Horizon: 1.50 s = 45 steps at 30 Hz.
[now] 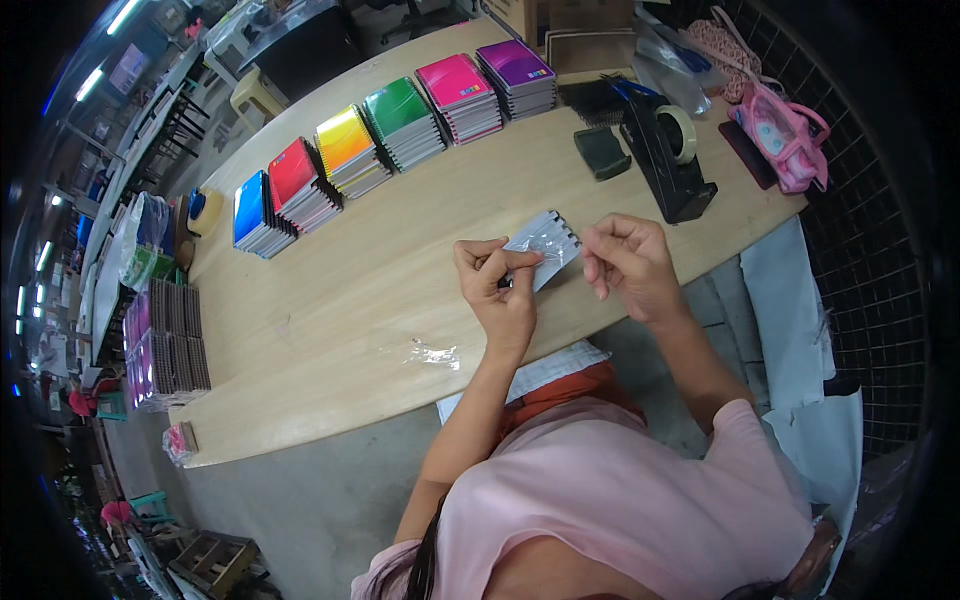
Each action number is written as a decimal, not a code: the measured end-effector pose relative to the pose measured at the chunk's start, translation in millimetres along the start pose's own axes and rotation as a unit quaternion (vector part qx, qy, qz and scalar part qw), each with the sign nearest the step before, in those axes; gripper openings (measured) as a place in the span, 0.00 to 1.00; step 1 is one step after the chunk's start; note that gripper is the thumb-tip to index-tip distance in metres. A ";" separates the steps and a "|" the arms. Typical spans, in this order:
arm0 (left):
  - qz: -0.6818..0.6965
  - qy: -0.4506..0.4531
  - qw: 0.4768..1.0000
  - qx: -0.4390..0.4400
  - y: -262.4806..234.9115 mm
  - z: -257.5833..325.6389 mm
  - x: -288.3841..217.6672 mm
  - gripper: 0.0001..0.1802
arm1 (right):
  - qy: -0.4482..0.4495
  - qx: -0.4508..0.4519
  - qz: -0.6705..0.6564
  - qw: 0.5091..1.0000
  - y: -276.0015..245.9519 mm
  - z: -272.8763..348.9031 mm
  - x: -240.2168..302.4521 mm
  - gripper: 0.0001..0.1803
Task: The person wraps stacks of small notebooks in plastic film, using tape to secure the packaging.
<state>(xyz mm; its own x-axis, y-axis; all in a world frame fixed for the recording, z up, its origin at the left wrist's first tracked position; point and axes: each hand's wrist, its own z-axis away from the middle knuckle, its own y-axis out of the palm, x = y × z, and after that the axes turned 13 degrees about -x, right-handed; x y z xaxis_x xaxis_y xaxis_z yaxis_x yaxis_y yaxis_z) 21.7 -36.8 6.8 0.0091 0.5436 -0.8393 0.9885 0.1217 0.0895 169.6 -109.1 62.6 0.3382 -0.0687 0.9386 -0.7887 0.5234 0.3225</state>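
A small spiral-bound notebook (548,242), greyish and partly under shiny clear plastic, sits over the table in front of me. My left hand (500,295) is closed on its left side, thumb and fingers pinching the plastic. Beside its right edge, my right hand (632,268) is held up with fingers curled together in a pinch. Whatever those right fingertips hold, if anything, is too small to make out. A loose piece of clear plastic (434,353) lies on the table to the left of my left forearm.
Stacks of notebooks form a row at the far side: blue (262,218), red (300,185), yellow (350,150), green (403,120), pink (460,95), purple (516,75). A black tape dispenser (662,165) and pink pouch (785,140) lie right. Bundled notebooks (165,345) stand at the left edge.
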 end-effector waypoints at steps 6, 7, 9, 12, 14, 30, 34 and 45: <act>-0.006 0.019 1.000 0.000 1.1 9.0 -7.6 0.08 | 0.017 -0.004 0.162 0.987 -0.2 7.3 -19.1 0.13; -0.008 0.028 1.000 0.003 0.5 9.6 -7.2 0.07 | 0.020 -0.013 0.184 0.983 -1.1 8.8 -22.7 0.14; 0.010 -0.017 0.999 0.033 -2.1 2.9 -7.5 0.09 | 0.006 -0.023 0.177 0.984 -0.7 7.6 -29.6 0.14; 0.097 -0.114 0.983 0.106 -13.7 -14.4 -7.0 0.18 | -0.008 -0.043 0.185 0.982 1.3 8.3 -31.6 0.14; 0.158 -0.161 0.963 0.147 -23.1 -27.8 -16.9 0.23 | -0.006 -0.047 0.196 0.979 2.7 6.7 -33.1 0.14; -0.146 0.135 0.933 0.301 -28.8 -64.8 -16.1 0.23 | 0.118 0.006 -0.044 0.992 6.8 -13.5 -56.0 0.13; -0.135 0.094 0.929 0.331 -32.3 -73.3 -12.1 0.29 | 0.002 -0.017 0.162 0.987 8.6 -24.8 -70.9 0.18; -0.121 0.224 0.896 0.364 -46.9 -51.5 -5.1 0.49 | 0.174 -0.002 0.010 0.985 -19.7 -30.6 -69.6 0.20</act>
<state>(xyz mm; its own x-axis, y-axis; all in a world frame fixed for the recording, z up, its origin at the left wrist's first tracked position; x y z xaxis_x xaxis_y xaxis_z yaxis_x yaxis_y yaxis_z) -32.5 -2.5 34.5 -0.1180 0.8730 -0.4732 0.7911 -0.2053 -0.5761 177.3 -88.6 -12.9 0.4789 0.2360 0.8456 -0.7951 0.5250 0.3038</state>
